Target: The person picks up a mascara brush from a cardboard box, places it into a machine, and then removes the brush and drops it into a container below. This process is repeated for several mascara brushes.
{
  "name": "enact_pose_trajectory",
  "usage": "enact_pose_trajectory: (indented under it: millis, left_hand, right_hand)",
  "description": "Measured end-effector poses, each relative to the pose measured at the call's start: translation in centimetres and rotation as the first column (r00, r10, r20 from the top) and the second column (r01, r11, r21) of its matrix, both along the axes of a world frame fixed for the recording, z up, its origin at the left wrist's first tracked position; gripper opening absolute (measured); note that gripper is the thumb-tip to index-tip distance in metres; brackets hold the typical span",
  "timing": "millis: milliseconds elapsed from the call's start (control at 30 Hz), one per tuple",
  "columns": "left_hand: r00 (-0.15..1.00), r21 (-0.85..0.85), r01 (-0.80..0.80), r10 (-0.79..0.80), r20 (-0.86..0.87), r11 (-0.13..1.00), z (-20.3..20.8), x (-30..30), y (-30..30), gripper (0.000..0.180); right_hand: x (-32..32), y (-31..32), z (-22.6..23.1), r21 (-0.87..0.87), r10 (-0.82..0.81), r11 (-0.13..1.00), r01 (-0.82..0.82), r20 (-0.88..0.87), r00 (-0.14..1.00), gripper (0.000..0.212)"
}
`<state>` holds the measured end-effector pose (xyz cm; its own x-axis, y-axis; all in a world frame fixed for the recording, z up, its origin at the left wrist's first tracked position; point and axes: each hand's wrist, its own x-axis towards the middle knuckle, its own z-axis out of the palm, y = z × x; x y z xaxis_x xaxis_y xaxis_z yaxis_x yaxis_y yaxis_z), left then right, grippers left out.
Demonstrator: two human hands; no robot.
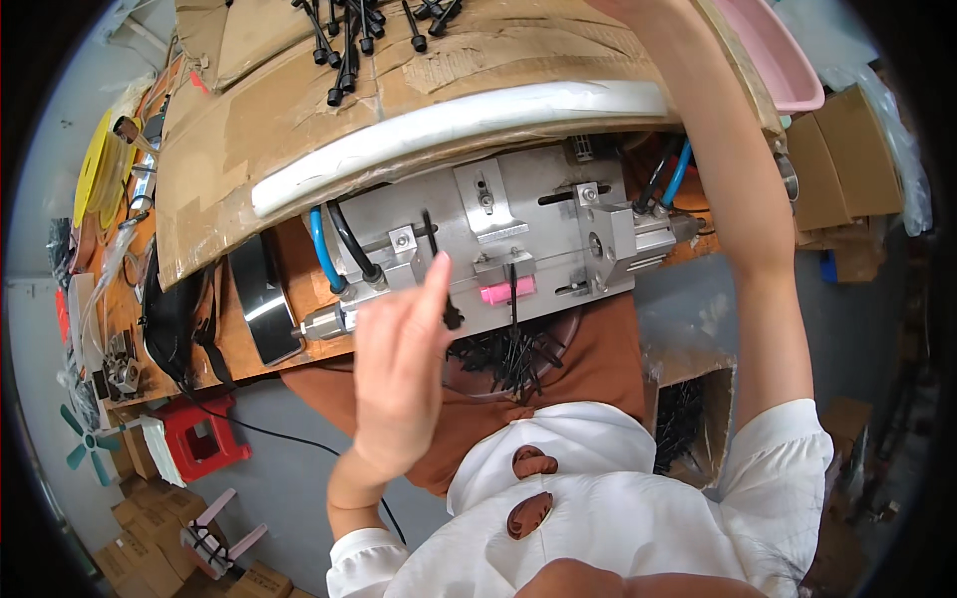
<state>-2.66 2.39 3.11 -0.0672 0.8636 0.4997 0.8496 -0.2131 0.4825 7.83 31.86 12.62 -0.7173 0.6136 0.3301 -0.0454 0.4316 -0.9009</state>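
Note:
My left hand (404, 364) is raised in front of the metal fixture (454, 234), slightly blurred, with its fingers pinched on a thin black plastic rod (454, 316) that has a thicker end. Another thin black rod (513, 299) stands at the small centre block of the fixture, crossing a pink cylinder (508, 290). Reaching far forward over the cardboard, my right hand (623, 8) is cut off by the upper edge, so its fingers are hidden. Below the fixture, a bowl on my lap holds a pile of black rods (508, 361).
Several black rods with knobbed ends (344, 45) lie on the cardboard sheet (229, 149), whose near edge carries a white padded roll (459, 120). Blue and black hoses run to both cylinders. A phone (264, 299) lies left. An open carton (693, 419) of black parts stands right.

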Motion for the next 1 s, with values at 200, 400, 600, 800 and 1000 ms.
enact_pose_trajectory:
  millis: [200,400,600,800,1000]
  left_hand:
    - [0.992,0.034,0.059,-0.063,0.108,0.998,-1.9,2.4,-0.7,0.044]
    - [0.996,0.032,0.011,-0.014,0.093,0.999,-2.2,2.1,-1.2,0.032]
    - [0.986,0.057,0.031,-0.04,0.164,0.998,-1.8,1.9,-0.7,0.033]
    - [0.978,0.107,-0.067,0.044,0.202,0.992,-1.4,0.6,-1.1,0.029]
    - [0.969,0.193,0.053,-0.097,0.226,0.98,0.0,0.8,0.9,0.028]
  right_hand:
    - [2.8,-0.1,-1.0,0.327,-0.075,0.943,0.057,0.041,0.996,0.013]
    - [3.9,-2.1,-1.7,0.816,-0.412,0.543,-0.199,0.465,0.783,0.021]
    - [-3.5,-1.8,-2.5,0.881,-0.347,0.372,-0.294,0.426,0.836,0.019]
    - [-0.7,-5.9,-3.0,0.787,-0.035,0.617,0.025,-0.003,0.999,0.007]
    - [2.3,-13.0,-6.2,0.965,0.034,0.251,0.075,-0.086,0.996,0.014]
